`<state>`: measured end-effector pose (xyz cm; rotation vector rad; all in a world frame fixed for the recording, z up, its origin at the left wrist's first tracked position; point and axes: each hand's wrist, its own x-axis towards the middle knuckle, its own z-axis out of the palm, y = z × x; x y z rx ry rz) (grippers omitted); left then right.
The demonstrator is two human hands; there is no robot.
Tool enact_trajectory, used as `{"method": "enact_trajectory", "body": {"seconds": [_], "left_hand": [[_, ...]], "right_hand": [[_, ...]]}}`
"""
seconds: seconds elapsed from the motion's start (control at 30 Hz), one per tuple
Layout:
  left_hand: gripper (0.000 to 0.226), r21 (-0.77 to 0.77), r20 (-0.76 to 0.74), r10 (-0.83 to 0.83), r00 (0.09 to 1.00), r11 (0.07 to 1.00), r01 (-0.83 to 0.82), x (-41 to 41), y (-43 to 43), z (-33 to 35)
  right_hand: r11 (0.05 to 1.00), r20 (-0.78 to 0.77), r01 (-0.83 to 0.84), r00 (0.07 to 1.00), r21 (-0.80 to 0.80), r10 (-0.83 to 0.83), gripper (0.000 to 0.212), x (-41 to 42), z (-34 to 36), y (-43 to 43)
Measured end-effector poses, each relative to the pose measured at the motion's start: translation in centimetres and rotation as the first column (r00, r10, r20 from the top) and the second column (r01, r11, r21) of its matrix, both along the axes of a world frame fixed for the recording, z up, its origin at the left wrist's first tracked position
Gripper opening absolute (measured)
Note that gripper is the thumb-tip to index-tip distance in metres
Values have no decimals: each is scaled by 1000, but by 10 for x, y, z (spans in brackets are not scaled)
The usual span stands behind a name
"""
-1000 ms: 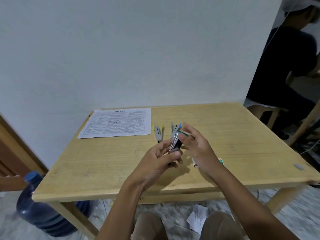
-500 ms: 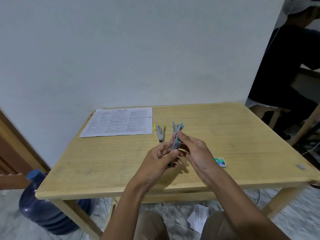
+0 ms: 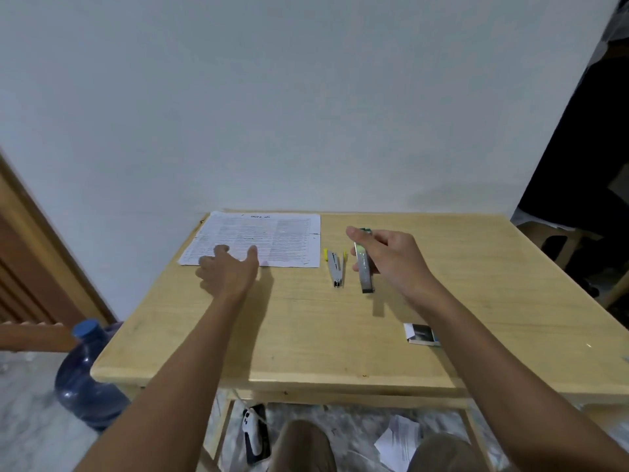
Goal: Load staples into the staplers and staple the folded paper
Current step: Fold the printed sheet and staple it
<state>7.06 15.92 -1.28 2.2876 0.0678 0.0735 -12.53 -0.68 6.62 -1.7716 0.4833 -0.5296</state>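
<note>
My right hand grips a metal stapler with a green end, held just above the wooden table. A second stapler with yellow tips lies spread open on the table just left of it. My left hand reaches over the near edge of the printed paper at the table's back left, its fingers spread and the fingertips on the sheet. A small staple box lies open near my right forearm.
A blue water jug stands on the floor at the table's left. A phone and crumpled paper lie on the floor under the table. A person in dark clothes sits at the far right.
My hands have parted. The left let go of the stapler and reached left to the paper. The right carried the stapler forward over the table.
</note>
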Motion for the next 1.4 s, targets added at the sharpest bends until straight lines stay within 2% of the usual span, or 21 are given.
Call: {"method": "enact_trajectory", "body": {"seconds": [0.07,0.13,0.23,0.37,0.53,0.63,0.77,0.83,0.9,1.0,1.07,1.13,1.2,1.27,1.3,1.4], "left_hand": [[80,116,-55,73,996,991,-66,22,8,-3],[88,162,-92,147,985,978,-131,40,15,-7],[91,158,-100,212,972,968,-195,54,18,-9],[82,209,-24,261,965,945,-250,58,14,-12],[85,166,-29,289,957,946,-280,62,14,-12],[79,191,-66,271,960,948,-254,67,17,-13],[52,221,-39,222,974,953,-208,66,19,-18],[44,175,8,211,977,962,-209,64,20,-18],[40,66,45,198,979,977,-201,61,22,-17],[22,-206,105,191,976,964,-167,54,28,-15],[19,-472,110,174,979,876,-102,48,34,-10],[25,-728,37,135,990,683,-66,40,41,-1],[41,-879,-116,91,989,454,-145,32,49,6],[45,-933,-247,48,968,257,-251,25,54,13],[42,-933,-300,26,954,203,-299,22,56,15],[32,-912,-368,13,930,190,-363,9,58,16]], "right_hand": [[1000,7,-19,1000,-5,19,68,8,4,1],[999,21,-32,999,-26,32,57,17,6,2],[998,28,-35,999,-55,37,55,28,9,5],[997,30,-34,999,-65,36,51,41,5,6],[998,28,-5,1000,-56,6,27,47,-4,4],[999,39,-1,999,-50,3,25,46,-8,7],[998,38,-19,999,-68,22,24,44,-10,11],[997,36,-19,999,-69,22,23,41,-12,11],[998,40,-15,999,-57,17,21,38,-14,10],[998,50,-5,999,-55,8,23,33,-15,8],[999,62,-5,998,-46,7,25,28,-13,8],[1000,72,-2,997,-28,4,26,23,-12,8],[1000,80,4,997,-18,-3,27,18,-12,9],[1000,89,12,996,3,-12,27,14,-13,10],[1000,92,13,996,9,-13,28,11,-13,11],[1000,93,2,996,6,-2,28,7,-12,14]]}}
